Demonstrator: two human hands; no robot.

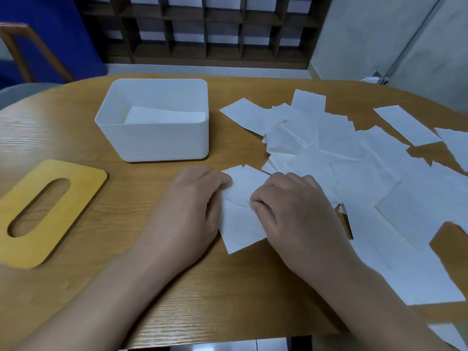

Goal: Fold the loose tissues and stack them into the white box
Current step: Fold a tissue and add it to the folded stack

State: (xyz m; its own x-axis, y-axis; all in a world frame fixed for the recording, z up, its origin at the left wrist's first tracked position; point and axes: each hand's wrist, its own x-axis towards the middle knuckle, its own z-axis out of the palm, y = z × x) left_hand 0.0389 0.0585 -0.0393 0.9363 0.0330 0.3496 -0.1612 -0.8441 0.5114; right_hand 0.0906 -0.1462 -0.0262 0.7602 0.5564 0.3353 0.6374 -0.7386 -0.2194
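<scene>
Both grips, left hand (195, 198) and right hand (291, 206), pinch one tissue (240, 224) mid-fold; white box (154, 138) holds few, loose pile (354, 160) remains.

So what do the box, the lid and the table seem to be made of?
Box: probably matte white plastic; smooth one-piece walls, rounded corners, faint texture.
Lid: looks like light wood or bamboo with a satin finish; flat board, cut oval slot, darker cut edges.
Table: wood or wood-look laminate; a clear grain pattern with a soft sheen. Which one, I cannot tell.
</scene>
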